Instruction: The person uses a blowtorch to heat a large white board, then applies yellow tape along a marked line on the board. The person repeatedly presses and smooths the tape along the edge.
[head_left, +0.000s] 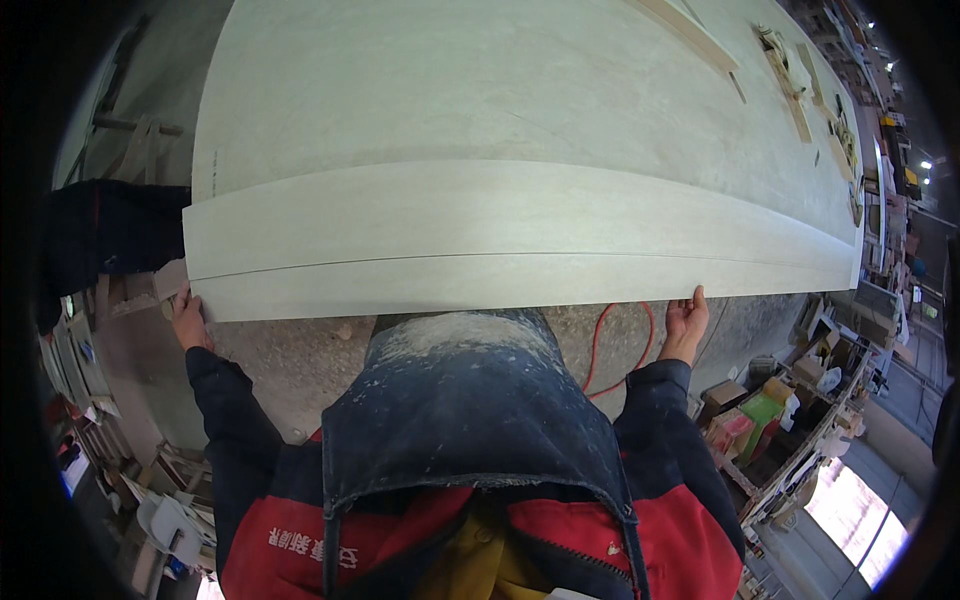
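A long, pale flat panel (450, 210) lies along the near edge of a large pale worktop (420, 90). A thin dark line runs lengthwise through the panel; whether it is a groove or a joint between two strips I cannot tell. My left hand (191, 321) grips the panel's near left corner, with fingers partly hidden beneath it. Toward the right, my right hand (685, 324) holds the near edge, thumb up against it and the other fingers curled under. The front edge hangs close to my dusty dark apron (480, 405).
Wooden strips (694, 34) and crumpled gloves or cloth (784, 56) lie at the worktop's far right. A red hose (594, 352) loops on the concrete floor. Cluttered shelving (795, 405) stands to my right. At the left, a person's dark-clothed body (127, 225) is beside the worktop.
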